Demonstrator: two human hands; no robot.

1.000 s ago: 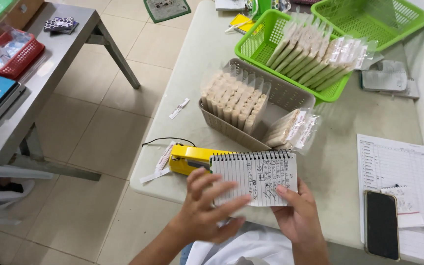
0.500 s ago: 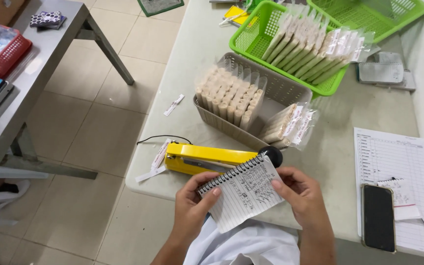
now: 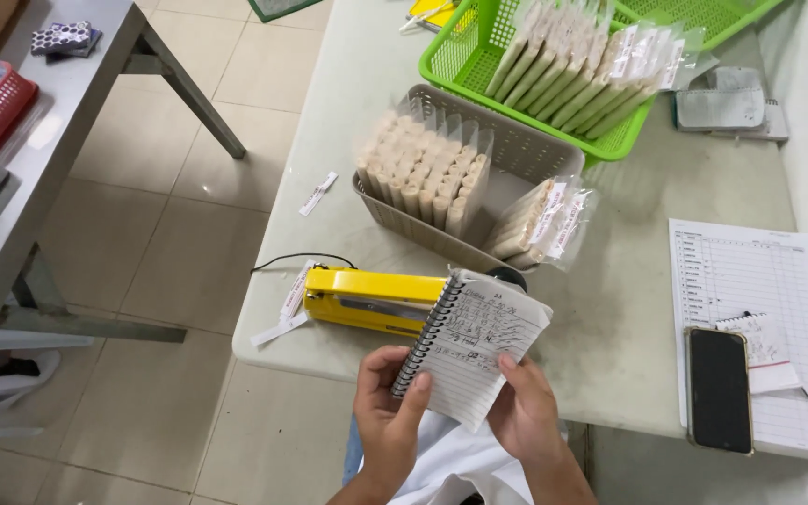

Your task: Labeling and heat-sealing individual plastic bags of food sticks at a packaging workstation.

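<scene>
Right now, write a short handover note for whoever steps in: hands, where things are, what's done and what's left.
Left hand: grips the spiral notebook at its coil edge.
Right hand: holds its lower right edge.
Notebook: open on a handwritten page, tilted, above the yellow heat sealer at the table's front.
Done: grey basket and green basket hold bagged packs; two packs lie beside the grey one.
Left: cannot tell from the page; phone rests on the printed sheet.

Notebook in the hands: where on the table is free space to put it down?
Bare tabletop lies between the small bag of sticks, the printed sheet and the near edge. Another patch lies left of the grey basket. The far end, around the green basket, is crowded.
</scene>
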